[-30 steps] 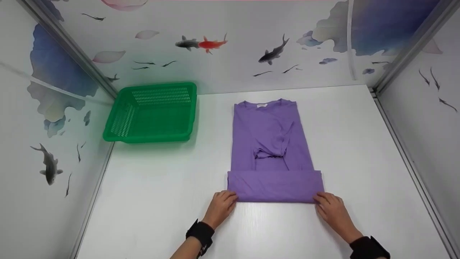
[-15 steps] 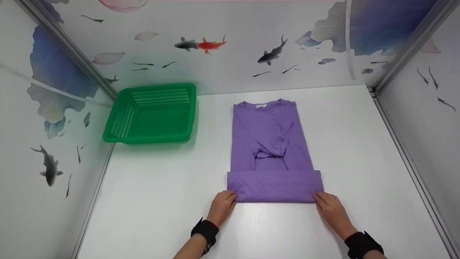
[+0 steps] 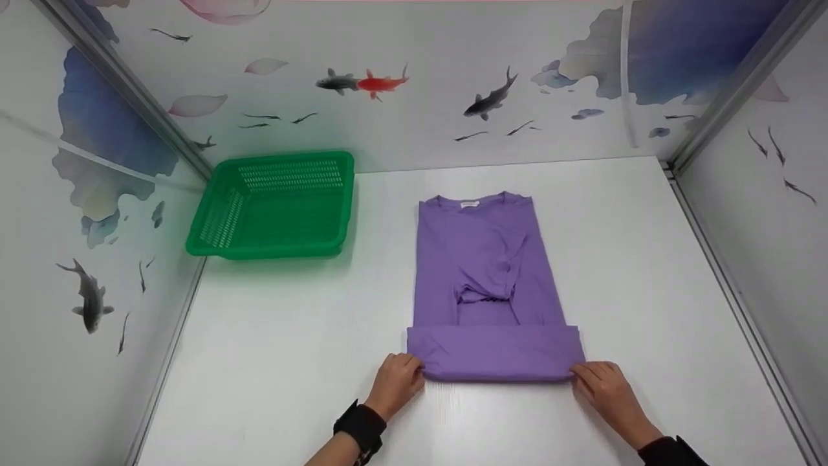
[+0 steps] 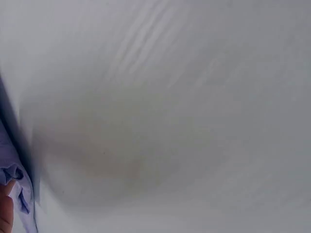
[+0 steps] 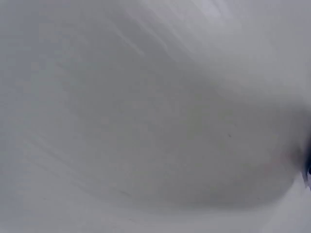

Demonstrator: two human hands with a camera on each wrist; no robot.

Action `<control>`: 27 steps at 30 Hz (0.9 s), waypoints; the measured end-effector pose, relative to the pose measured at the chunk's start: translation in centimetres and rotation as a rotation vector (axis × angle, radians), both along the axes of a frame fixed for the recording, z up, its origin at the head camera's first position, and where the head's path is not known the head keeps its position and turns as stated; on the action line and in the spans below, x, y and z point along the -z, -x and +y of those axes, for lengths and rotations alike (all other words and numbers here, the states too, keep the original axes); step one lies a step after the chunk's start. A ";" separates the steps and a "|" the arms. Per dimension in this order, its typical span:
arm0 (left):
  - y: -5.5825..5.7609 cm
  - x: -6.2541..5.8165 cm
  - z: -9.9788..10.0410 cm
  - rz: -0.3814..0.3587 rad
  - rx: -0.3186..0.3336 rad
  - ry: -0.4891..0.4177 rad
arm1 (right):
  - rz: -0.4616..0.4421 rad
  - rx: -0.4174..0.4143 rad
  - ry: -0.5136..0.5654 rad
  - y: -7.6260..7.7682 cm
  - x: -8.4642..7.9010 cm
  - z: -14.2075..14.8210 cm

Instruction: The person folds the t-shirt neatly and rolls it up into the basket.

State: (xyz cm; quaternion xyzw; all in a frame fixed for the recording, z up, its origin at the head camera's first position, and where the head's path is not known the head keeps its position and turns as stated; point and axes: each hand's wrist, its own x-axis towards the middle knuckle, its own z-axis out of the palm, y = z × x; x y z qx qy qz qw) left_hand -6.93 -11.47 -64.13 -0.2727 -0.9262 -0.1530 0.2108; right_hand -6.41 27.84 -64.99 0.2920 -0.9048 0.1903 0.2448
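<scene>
A purple T-shirt (image 3: 482,259) lies on the white table, its neckline and small label at the far end. Its sleeves are tucked inward over the body, and its near end is turned up in a wide band. My left hand (image 3: 394,383) pinches the left corner of that near fold. At the right corner, my right hand (image 3: 609,393) grips the fold between thumb and fingers. The left wrist view catches a bunched edge of the T-shirt (image 4: 12,165) and my fingertips (image 4: 6,213) at its lower left. Only a dark sliver of cloth shows in the right wrist view.
A green plastic basket (image 3: 281,223) with perforated sides stands at the back left of the white table (image 3: 291,336). Walls printed with fish and petals rise at the back, left and right.
Both hands have drawn the T-shirt a little toward the person; its neckline and near fold sit lower in the head view. The grip at both corners is kept.
</scene>
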 end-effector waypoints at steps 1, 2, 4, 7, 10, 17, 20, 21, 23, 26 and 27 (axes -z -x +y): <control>-0.3 -0.3 -0.1 -0.015 0.010 -0.009 | -0.013 -0.001 0.004 -0.4 -0.2 0.0; -0.6 -0.5 -0.3 -0.031 0.020 -0.020 | -0.025 -0.003 0.010 -0.7 -0.5 0.1; -1.1 -1.2 -0.5 -0.070 0.035 -0.050 | -0.047 -0.004 0.022 -1.2 -1.1 0.2; -1.7 -2.2 -0.7 -0.124 0.038 -0.125 | -0.087 0.007 0.057 -1.7 -2.2 0.1; -2.1 -3.0 -0.7 -0.165 0.027 -0.201 | -0.143 0.044 0.082 -1.8 -3.4 -0.1; -0.4 -4.1 -0.7 -0.211 -0.010 -0.322 | -0.204 0.084 0.177 0.8 -5.5 -0.7; 1.3 -4.4 -0.6 -0.259 -0.027 -0.372 | -0.211 0.092 0.218 2.6 -5.7 -0.8; 2.0 -4.4 -0.5 -0.277 -0.032 -0.386 | -0.219 0.099 0.227 3.1 -5.7 -0.9; 3.3 -4.6 -0.5 -0.316 -0.038 -0.412 | -0.234 0.117 0.243 4.3 -5.7 -1.0; 5.3 -4.6 -0.4 -0.355 -0.046 -0.437 | -0.277 0.153 0.250 5.8 -5.5 -1.2; 5.8 -4.6 -0.3 -0.370 -0.058 -0.437 | -0.292 0.164 0.249 6.3 -5.5 -1.3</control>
